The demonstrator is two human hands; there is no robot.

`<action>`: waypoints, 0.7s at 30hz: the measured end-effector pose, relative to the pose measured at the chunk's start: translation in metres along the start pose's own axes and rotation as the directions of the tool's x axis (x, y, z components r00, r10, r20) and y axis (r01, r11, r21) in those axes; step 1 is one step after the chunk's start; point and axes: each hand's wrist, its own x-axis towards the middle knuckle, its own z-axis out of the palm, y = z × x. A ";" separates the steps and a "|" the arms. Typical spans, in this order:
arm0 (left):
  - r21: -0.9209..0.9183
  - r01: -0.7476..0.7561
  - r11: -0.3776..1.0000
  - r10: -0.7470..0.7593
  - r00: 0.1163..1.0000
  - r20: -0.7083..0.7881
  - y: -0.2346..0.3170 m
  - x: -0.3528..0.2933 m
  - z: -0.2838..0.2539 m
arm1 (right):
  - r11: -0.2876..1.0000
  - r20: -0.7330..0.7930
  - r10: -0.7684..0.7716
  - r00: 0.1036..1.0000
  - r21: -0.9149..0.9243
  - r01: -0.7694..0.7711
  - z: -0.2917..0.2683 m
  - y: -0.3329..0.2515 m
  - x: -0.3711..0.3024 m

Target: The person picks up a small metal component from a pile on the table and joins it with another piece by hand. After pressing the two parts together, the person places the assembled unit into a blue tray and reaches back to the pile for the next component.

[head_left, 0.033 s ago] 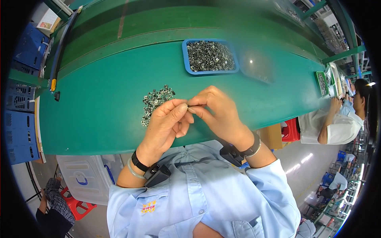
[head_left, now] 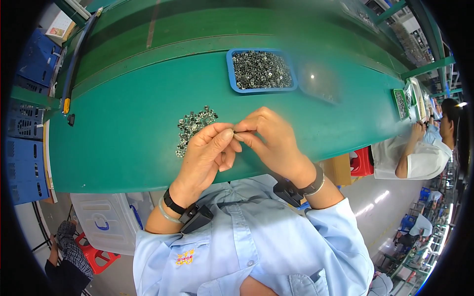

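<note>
From here, mid-frame, the left hand (head_left: 207, 150) and right hand (head_left: 273, 139), nearly closed, pinch a small dark part (head_left: 234, 131); a metal pile (head_left: 191, 124) lies left on the desk (head_left: 123, 138).

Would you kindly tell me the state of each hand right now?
Left hand: closed, pinching a tiny dark part.
Right hand: closed, pinching the same part.

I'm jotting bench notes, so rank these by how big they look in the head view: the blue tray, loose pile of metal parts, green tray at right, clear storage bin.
Largest to smallest:
1. clear storage bin
2. blue tray
3. loose pile of metal parts
4. green tray, farther away
</note>
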 end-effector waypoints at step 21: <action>-0.109 -0.013 0.994 0.023 0.996 0.089 -0.017 0.002 -0.002 | 0.994 -0.037 0.042 0.998 0.100 -0.038 0.000 -0.003 -0.018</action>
